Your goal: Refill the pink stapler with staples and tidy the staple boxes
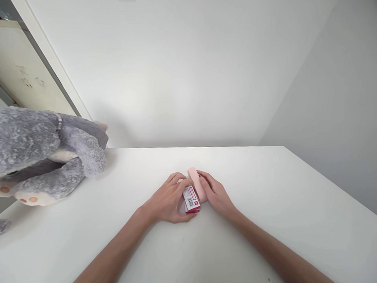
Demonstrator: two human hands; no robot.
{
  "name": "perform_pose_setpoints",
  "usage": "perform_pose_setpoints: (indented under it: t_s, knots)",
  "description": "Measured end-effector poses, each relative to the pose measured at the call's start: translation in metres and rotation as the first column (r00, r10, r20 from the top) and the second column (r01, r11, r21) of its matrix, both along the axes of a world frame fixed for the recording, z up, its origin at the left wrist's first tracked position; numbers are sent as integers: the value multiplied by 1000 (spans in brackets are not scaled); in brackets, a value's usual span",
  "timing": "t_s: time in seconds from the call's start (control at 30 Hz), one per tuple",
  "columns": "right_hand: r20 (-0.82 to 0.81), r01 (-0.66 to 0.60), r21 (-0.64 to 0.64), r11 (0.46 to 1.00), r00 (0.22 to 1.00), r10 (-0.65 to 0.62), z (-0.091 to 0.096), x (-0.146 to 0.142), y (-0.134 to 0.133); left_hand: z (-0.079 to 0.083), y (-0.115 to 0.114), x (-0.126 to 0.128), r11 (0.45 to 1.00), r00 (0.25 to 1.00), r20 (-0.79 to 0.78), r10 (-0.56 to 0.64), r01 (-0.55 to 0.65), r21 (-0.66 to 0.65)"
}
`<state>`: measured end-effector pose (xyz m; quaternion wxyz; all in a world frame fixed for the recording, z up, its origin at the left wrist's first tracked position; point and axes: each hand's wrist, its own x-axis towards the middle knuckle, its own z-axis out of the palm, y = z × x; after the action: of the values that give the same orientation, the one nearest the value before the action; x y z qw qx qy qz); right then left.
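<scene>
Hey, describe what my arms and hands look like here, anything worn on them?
The left forearm and right forearm are bare to the frame's lower edge, no sleeves showing. The left hand and right hand wear no gloves, and no watch, bracelet or ring is visible.

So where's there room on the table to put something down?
Bare table right of the right hand, and between the left hand and the grey plush toy. Crowded in the middle: both hands grip the pink object and small box.
</scene>
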<state>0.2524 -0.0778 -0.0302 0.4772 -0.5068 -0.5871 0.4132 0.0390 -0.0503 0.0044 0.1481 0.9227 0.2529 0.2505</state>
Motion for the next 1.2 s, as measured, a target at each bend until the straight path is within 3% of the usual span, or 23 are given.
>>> perform_pose_setpoints:
  t_s: [0.23, 0.37, 0.47, 0.6, 0.8, 1.0, 1.2]
  knots:
    - [12, -5, -3, 1000, 1000, 5, 3, -1, -1, 6, 3, -13, 998, 995, 89, 53, -50, -41]
    - [22, 3, -12, 1000, 1000, -3, 3, 0, -2, 10, 9, -25, 981, 954, 233, 188, -171, -91]
    - [41, 15, -22, 1000, 999, -15, 4, 0, -2, 12, 15, -40, 932, 916, 211, 341, -301, -201]
    - [47, 15, -40, 999, 999, -13, 5, 1, -2, 8, 25, -70, 822, 837, 102, 537, -493, -284]
    - [35, 2, -50, 999, 999, 0, 5, 1, -2, 0, 35, -113, 791, 836, -31, 548, -530, -306]
    - [45, 4, -68, 998, 999, -1, 6, 1, -4, 2, 39, -125, 809, 856, -85, 511, -511, -290]
    - [56, 2, -64, 998, 998, 2, 3, 2, -5, 3, 43, -148, 786, 805, -180, 566, -592, -176]
